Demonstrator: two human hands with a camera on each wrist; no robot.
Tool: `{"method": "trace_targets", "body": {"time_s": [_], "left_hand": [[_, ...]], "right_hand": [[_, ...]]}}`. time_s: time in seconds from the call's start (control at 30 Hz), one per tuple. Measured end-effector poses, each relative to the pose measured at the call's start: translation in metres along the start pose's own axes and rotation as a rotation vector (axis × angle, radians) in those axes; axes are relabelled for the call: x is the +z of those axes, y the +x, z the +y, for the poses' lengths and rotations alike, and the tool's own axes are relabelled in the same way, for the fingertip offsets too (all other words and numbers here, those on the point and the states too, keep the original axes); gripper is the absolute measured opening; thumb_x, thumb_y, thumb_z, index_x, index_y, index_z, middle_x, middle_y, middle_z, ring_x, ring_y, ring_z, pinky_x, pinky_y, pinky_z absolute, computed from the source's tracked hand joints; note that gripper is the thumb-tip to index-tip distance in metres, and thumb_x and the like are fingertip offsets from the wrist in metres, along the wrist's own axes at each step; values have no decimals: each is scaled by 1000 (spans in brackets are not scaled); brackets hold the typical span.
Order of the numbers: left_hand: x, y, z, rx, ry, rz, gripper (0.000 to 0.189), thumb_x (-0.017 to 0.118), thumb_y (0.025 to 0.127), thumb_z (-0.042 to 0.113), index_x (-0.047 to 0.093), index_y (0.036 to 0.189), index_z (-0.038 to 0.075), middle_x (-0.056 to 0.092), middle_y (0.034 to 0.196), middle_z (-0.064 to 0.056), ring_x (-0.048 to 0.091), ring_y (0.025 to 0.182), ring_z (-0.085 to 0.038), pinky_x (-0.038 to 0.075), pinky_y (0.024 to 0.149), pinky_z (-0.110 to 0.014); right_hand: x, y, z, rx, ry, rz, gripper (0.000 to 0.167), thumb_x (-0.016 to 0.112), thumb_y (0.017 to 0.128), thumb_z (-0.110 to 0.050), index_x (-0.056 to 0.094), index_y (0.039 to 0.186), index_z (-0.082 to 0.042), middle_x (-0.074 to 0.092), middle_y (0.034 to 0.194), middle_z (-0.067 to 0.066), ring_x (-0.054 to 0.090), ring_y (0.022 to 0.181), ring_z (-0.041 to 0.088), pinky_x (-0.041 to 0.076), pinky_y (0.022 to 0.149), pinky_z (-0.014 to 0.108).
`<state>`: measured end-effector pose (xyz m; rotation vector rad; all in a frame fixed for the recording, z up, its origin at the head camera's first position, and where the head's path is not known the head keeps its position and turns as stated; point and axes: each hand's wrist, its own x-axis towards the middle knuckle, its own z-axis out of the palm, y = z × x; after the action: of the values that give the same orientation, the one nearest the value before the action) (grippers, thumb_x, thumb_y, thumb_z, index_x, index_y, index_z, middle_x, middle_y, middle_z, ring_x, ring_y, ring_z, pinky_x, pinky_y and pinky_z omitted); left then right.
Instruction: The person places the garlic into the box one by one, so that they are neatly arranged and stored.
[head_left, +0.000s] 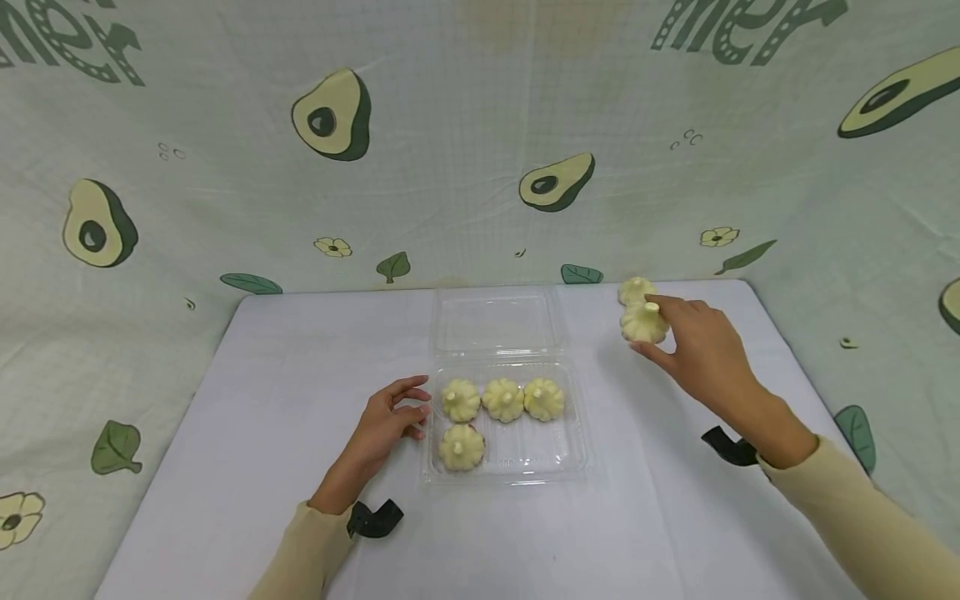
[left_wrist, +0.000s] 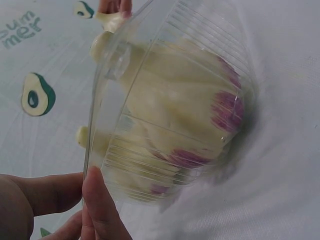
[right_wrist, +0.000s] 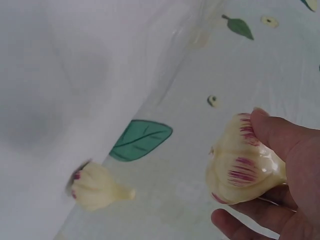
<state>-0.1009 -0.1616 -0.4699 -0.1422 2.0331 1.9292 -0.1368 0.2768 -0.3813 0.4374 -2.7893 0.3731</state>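
My right hand holds a garlic bulb between thumb and fingers, raised over the table's far right. The bulb is cream with purple streaks and a short stem. Another garlic bulb sits behind it at the table's back edge. In the middle lies a clear plastic clamshell container with its lid folded back. Several garlic bulbs stand inside: a back row of three, plus one at front left. At the container's left side, my left hand pinches its rim with thumb and fingertips.
A white-covered table carries everything. Behind and beside it hangs a pale cloth printed with avocados and leaves. Black straps stick out at both wrists.
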Motion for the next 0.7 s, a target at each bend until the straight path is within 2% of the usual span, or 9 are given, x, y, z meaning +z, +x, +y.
{"method": "trace_targets", "body": {"time_s": [0.2, 0.47, 0.7], "left_hand": [[0, 1, -1, 4, 0, 2, 53, 62, 102, -3, 49, 153, -3, 58, 123, -15, 62, 82, -14, 59, 64, -25], [0, 1, -3, 4, -5, 5, 53, 62, 101, -4, 49, 153, -3, 58, 122, -15, 62, 82, -14, 59, 63, -25], [0, 2, -4, 8, -1, 7, 52, 63, 102, -3, 50, 153, -2, 59, 121, -14, 62, 82, -15, 59, 64, -25]], "right_hand": [[-4, -6, -28, -69, 34, -12, 69, 93, 82, -21, 61, 138, 5, 69, 127, 26, 63, 113, 48, 51, 93, 65], [1, -18, -59, -221, 78, 5, 73, 96, 79, -25, 62, 139, 1, 70, 132, 18, 67, 116, 40, 54, 95, 60], [10, -26, -82, -314, 115, -49, 78, 96, 79, -29, 59, 143, -3, 69, 136, 12, 66, 118, 34, 55, 98, 54]]}}
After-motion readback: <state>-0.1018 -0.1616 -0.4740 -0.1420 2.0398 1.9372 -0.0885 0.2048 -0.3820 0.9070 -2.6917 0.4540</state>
